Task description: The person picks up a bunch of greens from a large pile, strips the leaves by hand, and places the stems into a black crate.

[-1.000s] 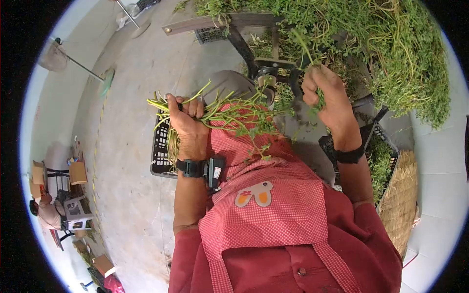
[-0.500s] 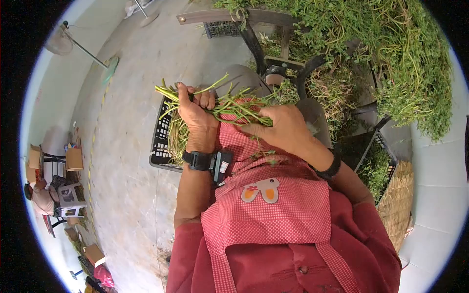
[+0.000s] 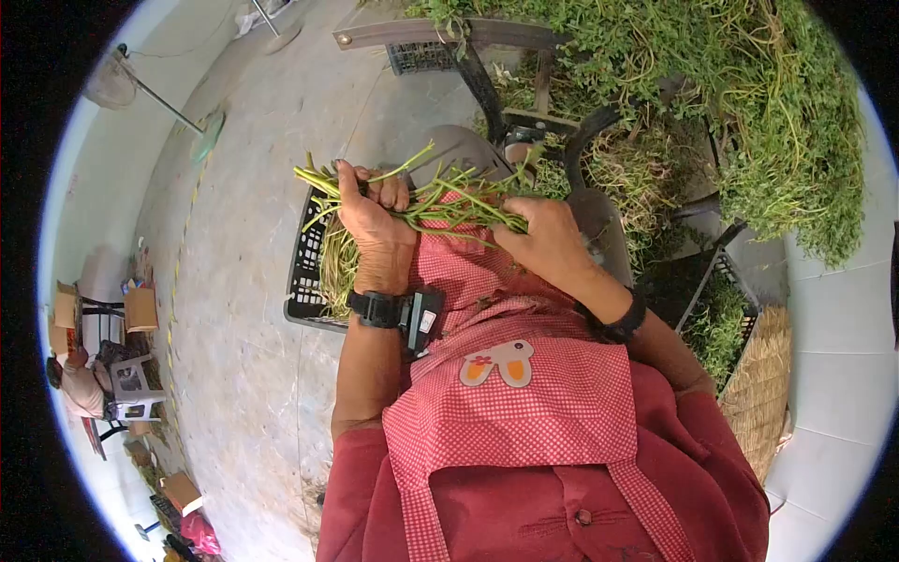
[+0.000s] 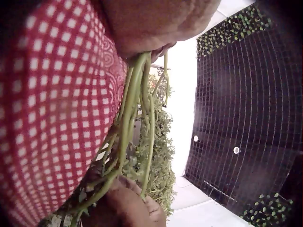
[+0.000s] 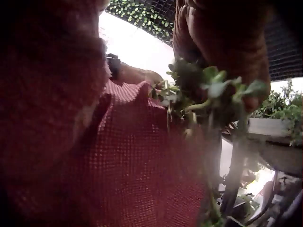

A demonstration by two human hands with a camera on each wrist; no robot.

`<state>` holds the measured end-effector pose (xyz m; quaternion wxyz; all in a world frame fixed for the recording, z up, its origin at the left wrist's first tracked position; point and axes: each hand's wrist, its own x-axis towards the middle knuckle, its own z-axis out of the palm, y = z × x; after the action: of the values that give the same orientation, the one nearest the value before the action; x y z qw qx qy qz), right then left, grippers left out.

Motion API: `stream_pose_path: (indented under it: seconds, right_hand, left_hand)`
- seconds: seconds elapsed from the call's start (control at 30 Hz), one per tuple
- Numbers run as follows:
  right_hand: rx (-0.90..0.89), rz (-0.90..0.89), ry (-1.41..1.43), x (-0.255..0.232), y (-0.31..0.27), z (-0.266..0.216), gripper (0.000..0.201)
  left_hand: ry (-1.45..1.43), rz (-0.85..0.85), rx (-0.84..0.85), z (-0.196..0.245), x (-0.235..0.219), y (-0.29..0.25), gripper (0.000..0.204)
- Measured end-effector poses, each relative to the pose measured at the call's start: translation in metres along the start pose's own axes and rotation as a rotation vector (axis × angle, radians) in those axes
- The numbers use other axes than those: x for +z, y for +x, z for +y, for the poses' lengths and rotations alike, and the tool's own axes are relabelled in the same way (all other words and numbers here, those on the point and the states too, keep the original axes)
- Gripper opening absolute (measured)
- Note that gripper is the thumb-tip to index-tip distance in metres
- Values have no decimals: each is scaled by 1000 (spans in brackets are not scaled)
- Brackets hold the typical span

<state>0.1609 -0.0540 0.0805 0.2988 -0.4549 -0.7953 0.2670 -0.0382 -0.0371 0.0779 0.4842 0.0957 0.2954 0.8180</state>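
Note:
My left hand (image 3: 375, 220) grips a bunch of green stems (image 3: 459, 199) over the lap, with cut-looking ends poking out past the thumb. At the other end of the bunch, my right hand (image 3: 548, 242) curls around the stems, its knuckles upward. In the left wrist view the stems (image 4: 132, 94) run between both hands, close along the checked apron (image 4: 57, 104). Small green leaves (image 5: 213, 87) hang below the right hand in the right wrist view. The stems inside each fist are hidden.
A black crate (image 3: 303, 281) with stems in it stands beside the left forearm. Leafy greens (image 3: 749, 112) heap over the table at upper right, its edge bar (image 3: 449, 34) in front. Another crate (image 3: 744, 281) and a woven mat (image 3: 763, 375) lie by the right arm.
My right hand came down from the greens at the table to the leafy end of the bunch and took hold there. The left hand has kept its grip, shifting little.

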Motion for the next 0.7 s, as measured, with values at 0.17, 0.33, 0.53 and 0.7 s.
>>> stream_pose_path:
  seconds: [0.17, 0.33, 0.53, 0.7]
  right_hand:
    - [53, -43, 30, -4, 4, 3, 24]
    - [256, -192, 435, -9, 5, -4, 27]
    - [18, -313, -37, -11, -3, 0, 26]
    - [6, -295, 293, -27, -18, -28, 27]
  left_hand:
    - [5, -8, 6, 0, -1, 1, 34]
    - [-8, -23, -6, 0, -3, 2, 33]
    - [42, 16, 20, 0, 1, 1, 34]
    - [92, 3, 12, -1, 10, -4, 34]
